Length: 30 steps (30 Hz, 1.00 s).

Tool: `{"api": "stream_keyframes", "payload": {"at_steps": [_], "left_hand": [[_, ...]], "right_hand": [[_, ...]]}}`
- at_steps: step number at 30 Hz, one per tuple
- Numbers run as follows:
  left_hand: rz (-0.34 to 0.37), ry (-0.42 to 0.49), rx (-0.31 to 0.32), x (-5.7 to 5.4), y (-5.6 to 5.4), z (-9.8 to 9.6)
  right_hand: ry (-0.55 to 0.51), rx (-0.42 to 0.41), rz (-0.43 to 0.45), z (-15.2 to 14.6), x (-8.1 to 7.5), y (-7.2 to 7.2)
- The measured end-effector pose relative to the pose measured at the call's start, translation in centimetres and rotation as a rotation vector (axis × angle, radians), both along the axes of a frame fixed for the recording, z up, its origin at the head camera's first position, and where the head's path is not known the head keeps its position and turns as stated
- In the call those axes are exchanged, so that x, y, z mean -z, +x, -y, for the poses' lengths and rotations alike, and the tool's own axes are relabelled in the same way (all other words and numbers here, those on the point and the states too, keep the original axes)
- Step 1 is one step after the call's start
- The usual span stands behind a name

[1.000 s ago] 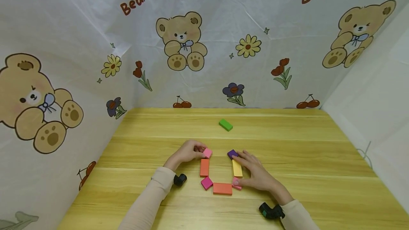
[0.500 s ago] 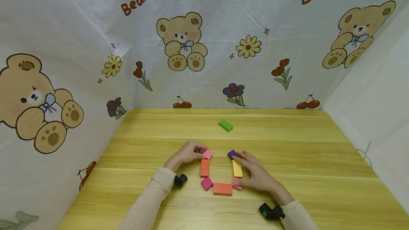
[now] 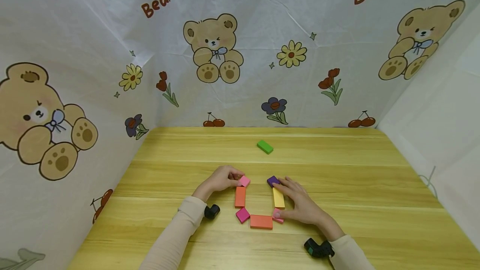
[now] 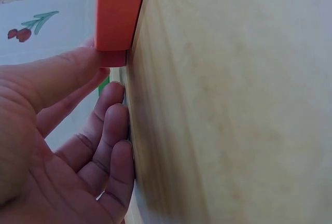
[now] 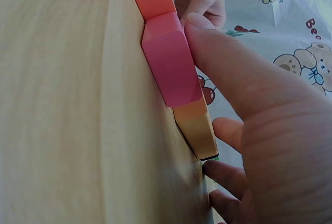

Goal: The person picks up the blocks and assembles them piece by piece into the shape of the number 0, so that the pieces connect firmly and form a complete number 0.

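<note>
My left hand point(image 3: 223, 178) pinches a small light pink block point(image 3: 244, 181) between thumb and index finger, at the far end of an upright-running orange-red block point(image 3: 240, 197). In the left wrist view the orange-red block point(image 4: 120, 14) partly hides it. My right hand point(image 3: 300, 202) spreads along the right side: its thumb touches a pink block point(image 5: 171, 63), its fingertips reach the purple block point(image 3: 273, 181). Between those two lies a yellow block point(image 3: 278, 198). A magenta block point(image 3: 242, 215) and a second orange-red block point(image 3: 261, 221) form the near side of this U-shaped outline.
A green block point(image 3: 265, 147) lies alone toward the back of the wooden table point(image 3: 337, 149). Behind and to the left hangs a white cloth point(image 3: 255, 3) printed with bears and flowers. Black wrist cameras point(image 3: 211, 211) sit at both cuffs.
The light pink block has shifted very slightly toward the near right under my left fingers. My right hand and the other blocks stay as they were.
</note>
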<state>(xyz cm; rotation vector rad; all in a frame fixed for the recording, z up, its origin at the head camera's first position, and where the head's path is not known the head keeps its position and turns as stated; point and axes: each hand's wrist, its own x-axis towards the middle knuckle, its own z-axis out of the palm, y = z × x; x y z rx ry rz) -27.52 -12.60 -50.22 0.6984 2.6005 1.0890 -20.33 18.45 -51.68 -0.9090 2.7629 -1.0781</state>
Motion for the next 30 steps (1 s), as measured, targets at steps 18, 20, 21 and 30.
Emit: {"api": "stream_keyframes", "payload": {"at_steps": [18,20,21,30], "left_hand": [[0.019,0.028,-0.017,0.23,-0.04,0.01],[0.025,0.035,-0.012,0.28,-0.08,0.05],[0.026,0.038,-0.01,0.31,-0.09,0.07],[0.067,0.112,-0.01,0.19,0.12,0.43]], "right_hand": [[0.002,0.014,0.014,0.09,-0.03,-0.02],[0.005,0.014,0.013,0.09,-0.04,-0.01],[0.005,0.014,0.014,0.09,-0.05,0.0],[0.012,0.018,0.02,0.1,-0.12,-0.01]]}}
